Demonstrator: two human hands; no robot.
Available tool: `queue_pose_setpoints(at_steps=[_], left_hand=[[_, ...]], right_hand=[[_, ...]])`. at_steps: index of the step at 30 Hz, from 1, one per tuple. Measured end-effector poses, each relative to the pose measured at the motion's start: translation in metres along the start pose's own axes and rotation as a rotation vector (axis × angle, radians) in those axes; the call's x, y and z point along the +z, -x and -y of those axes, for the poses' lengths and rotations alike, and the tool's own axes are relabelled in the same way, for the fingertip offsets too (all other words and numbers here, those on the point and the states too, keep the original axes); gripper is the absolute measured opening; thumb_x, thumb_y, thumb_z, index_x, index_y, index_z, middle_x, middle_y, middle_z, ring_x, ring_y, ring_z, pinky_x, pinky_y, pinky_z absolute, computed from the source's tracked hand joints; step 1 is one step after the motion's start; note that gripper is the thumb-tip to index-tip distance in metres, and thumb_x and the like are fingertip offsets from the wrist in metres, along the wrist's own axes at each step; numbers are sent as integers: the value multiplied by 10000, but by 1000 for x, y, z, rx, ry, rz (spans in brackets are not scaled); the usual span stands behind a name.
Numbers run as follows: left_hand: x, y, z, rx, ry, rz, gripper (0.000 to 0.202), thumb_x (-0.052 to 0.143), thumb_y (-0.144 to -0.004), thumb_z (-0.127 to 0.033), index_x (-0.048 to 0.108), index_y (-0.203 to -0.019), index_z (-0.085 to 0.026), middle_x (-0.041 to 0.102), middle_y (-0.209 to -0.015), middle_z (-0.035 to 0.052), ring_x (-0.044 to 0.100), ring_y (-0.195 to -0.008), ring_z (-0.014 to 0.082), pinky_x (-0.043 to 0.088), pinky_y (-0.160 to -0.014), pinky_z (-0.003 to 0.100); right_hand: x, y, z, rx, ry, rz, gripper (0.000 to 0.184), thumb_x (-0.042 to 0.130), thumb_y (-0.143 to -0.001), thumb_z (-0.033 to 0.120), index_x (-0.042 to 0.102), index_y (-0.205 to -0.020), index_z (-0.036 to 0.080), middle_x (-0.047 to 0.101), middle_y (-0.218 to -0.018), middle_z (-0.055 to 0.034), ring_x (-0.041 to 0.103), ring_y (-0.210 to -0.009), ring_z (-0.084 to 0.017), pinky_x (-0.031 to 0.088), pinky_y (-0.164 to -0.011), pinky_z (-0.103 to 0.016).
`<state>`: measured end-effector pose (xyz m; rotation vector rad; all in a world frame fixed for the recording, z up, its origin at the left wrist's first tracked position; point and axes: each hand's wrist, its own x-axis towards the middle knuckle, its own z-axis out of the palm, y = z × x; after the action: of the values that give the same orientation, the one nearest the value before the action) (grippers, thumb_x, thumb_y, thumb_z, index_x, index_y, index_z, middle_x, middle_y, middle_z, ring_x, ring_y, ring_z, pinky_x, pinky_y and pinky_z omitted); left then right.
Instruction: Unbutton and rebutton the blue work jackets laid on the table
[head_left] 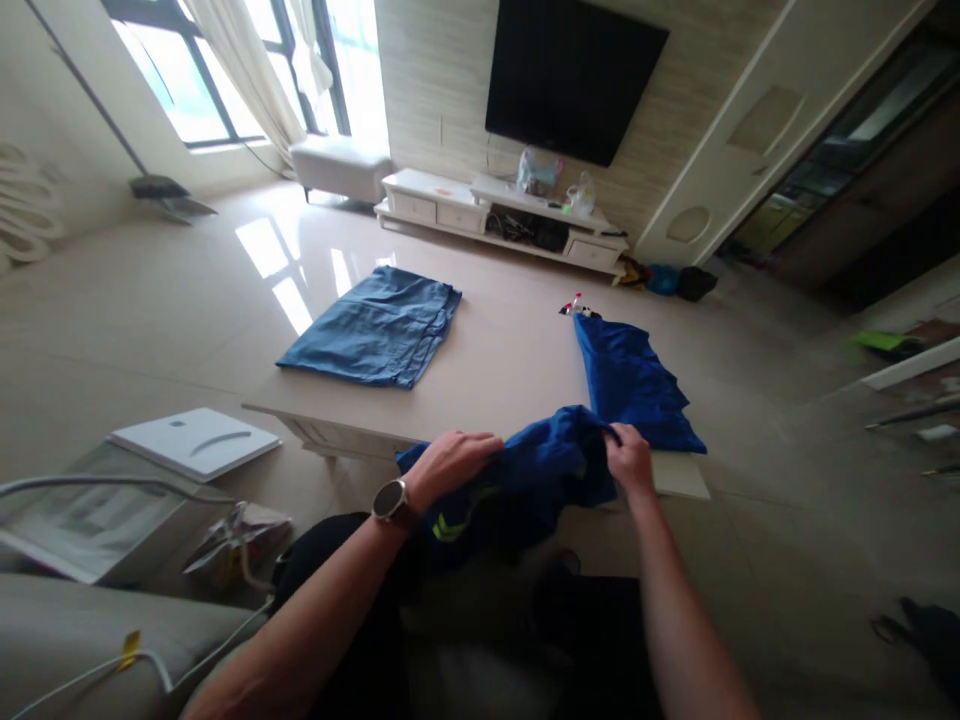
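The right hand pinches the upper edge of a dark blue fabric garment with lime-green chevron marks, while the left hand lies over its opposite end, finger closure not discernible from here. The garment is bunched between both hands at the near edge of a pale rectangular table. On the tabletop, a folded grey-blue cloth lies left and a folded bright blue cloth right.

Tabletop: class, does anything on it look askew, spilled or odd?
The darker blue cloth at the right end of the table looks uneven: its outer edge is jagged, not straight. No spill shows.
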<state>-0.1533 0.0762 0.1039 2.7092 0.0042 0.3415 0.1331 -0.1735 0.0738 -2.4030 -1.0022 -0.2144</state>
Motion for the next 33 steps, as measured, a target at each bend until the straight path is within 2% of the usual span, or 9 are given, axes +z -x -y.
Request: queue_pose_setpoints(at_steps=[3,6,10,13,16,21,25,30,33], left_hand=[[-26,37,-4,-189,71,-51,228,508,-956,-114,647,-1080,-247,744,-1029,32,703,-907,184,486,-798,281],[-43,71,-21,-220,39,-40,287,520,-909,-90,672,-1089,-253,759,-1071,42,716,-948,197,500,-848,285],[-61,98,-45,-296,-125,-109,167,551,-927,-166,699,-955,-237,758,-935,45,715,-827,201,499,-767,282],[-71,116,-60,-190,-190,-242,245,512,-936,-154,730,-999,-246,762,-928,43,708,-791,189,505,-730,277],[-71,136,-72,-69,-276,-529,354,457,-955,-123,747,-1103,-263,739,-875,42,693,-765,185,532,-743,292],[-55,149,-64,-115,-376,-867,410,465,-926,-68,706,-1174,-288,737,-924,28,704,-772,183,557,-785,306],[-71,85,-20,-264,-393,-859,339,451,-974,-136,712,-1142,-272,751,-960,44,714,-842,207,531,-765,309],[-160,-104,47,-571,-318,-577,390,380,-1021,-226,728,-1191,-268,749,-1183,82,709,-1021,261,519,-867,366],[-194,-205,70,-629,-342,-602,460,398,-1014,-227,611,-1420,-256,667,-1398,126,589,-1326,314,394,-1156,503]], right_hand=[[-75,40,-15,43,13,-322,429,411,-1014,484,706,-981,175,740,-887,-142,670,-799,-283,504,-765,-369],[-135,82,-21,-117,124,-342,426,435,-1017,506,719,-972,191,760,-880,-138,693,-750,-271,486,-700,-344],[-187,125,-18,-260,286,-430,399,477,-1026,490,736,-899,214,762,-791,-119,689,-638,-238,445,-596,-327],[-213,149,-16,-377,309,-478,306,540,-1023,417,736,-882,229,770,-787,-99,712,-640,-228,470,-596,-326],[-227,166,-17,-551,308,-492,174,590,-990,313,741,-926,255,788,-836,-79,738,-671,-233,511,-613,-337],[-211,164,-28,-777,282,-478,200,597,-935,185,749,-1013,291,792,-860,-51,751,-702,-228,571,-691,-347],[-178,84,-30,-625,282,-421,175,582,-964,248,757,-956,257,786,-859,-74,733,-688,-226,533,-645,-338],[-163,-138,18,-213,378,-142,233,594,-973,331,752,-958,161,741,-791,-111,667,-674,-229,438,-654,-327],[-152,-255,60,-61,385,-260,333,501,-1043,326,700,-1086,62,725,-1017,-179,676,-950,-227,432,-821,-356]])
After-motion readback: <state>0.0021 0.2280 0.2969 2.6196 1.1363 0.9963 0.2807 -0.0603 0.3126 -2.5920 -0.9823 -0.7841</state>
